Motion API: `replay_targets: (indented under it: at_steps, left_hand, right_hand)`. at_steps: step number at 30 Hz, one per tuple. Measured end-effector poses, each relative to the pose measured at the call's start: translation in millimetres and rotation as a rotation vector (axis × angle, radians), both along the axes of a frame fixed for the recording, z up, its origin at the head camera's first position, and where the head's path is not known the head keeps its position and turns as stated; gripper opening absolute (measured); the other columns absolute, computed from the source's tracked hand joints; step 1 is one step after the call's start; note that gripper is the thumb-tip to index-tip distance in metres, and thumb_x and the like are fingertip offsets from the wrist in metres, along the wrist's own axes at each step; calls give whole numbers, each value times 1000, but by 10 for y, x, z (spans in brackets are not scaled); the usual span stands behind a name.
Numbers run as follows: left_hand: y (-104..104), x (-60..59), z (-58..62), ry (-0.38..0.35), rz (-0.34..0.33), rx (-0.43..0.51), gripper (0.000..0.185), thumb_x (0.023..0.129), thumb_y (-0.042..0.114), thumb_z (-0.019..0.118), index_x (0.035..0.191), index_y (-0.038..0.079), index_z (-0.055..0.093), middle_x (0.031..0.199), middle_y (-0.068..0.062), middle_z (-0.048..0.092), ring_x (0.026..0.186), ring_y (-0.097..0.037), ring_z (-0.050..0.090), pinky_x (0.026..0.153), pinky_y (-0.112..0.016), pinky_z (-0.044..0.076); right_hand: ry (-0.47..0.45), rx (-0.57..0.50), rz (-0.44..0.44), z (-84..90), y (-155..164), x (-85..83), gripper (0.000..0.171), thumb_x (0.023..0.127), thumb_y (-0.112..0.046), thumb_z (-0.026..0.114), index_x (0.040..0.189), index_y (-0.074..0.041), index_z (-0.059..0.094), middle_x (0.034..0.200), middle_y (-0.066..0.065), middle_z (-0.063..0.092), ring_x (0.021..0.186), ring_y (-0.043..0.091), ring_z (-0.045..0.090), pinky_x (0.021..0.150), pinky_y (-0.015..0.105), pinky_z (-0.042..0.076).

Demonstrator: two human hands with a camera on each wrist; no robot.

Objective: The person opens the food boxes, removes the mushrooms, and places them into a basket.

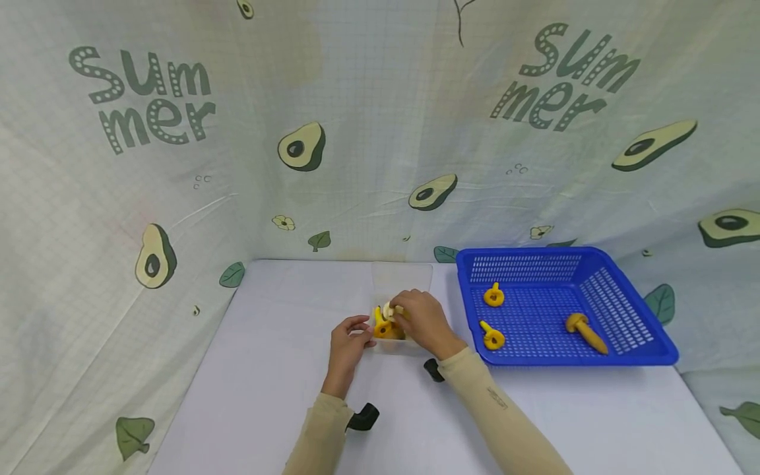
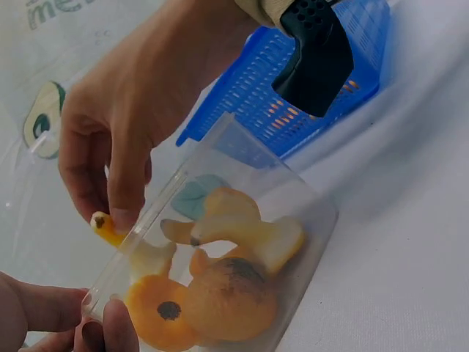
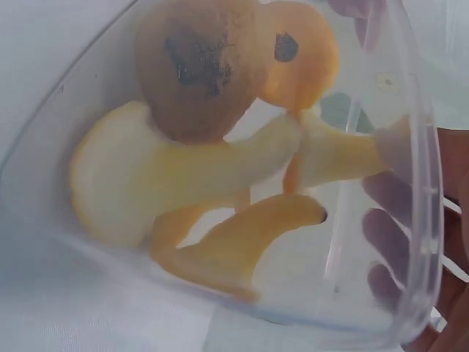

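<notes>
The table (image 1: 285, 396) is the widest thing here, a white top with the blue basket (image 1: 647, 356) at far right. Three mushrooms (image 1: 493, 295) lie in the basket, apart from each other.

Left of the basket stands a clear tub (image 2: 308, 220), already crowded with yellow and orange mushrooms that lie touching and crossed over one another. The left hand (image 1: 346, 343) pinches the tub's near-left rim between fingertips (image 2: 110, 323) and thumb. That hold looks light; a push on the far wall could tip or slide the tub, since nothing else steadies it.

The right hand (image 1: 423, 320) is over the tub's edge, its fingers closed on a small mushroom (image 2: 106, 227) just outside the wall. The piece sits at the very fingertips, so it could slip and fall on the table instead of inside. The heap is high on the near side, and a piece dropped on top might roll out over the rim.
</notes>
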State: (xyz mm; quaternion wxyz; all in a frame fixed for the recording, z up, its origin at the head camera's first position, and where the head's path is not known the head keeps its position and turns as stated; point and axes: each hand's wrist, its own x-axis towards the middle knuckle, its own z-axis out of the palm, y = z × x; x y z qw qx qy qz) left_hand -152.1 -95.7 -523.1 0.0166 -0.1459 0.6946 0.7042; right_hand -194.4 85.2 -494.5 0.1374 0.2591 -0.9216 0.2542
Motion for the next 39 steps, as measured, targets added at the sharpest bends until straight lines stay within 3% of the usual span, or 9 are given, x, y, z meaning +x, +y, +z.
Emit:
replay_targets:
  at_steps: [16,25,39]
  left_hand:
    - [1,-16,-1,0,-12,16,30,96,-8,68,126,-10,66,103,-14,61,75,-15,62,68,-24,64]
    - [-6,-3,-1,4,-4,14,29,95,-9,68,125,-10,67,102,-14,62,75,-15,61,68,-24,65]
    - [-2,6,12,-9,3,-5,29,96,-8,68,125,-8,67,103,-14,62,77,-16,60,69,-23,64]
  right_hand:
    - [225,-113,1,133,153,129,19,85,-9,90,100,-10,78,100,2,78,90,23,71,80,38,62]
    - [306,-77,14,252,338,298,24,82,-10,92,104,-9,79,103,2,77,94,22,70,88,40,63]
    - [419,-69,-33,354,758,471,30,74,-2,95,100,-4,81,102,8,76,95,30,70,85,48,62]
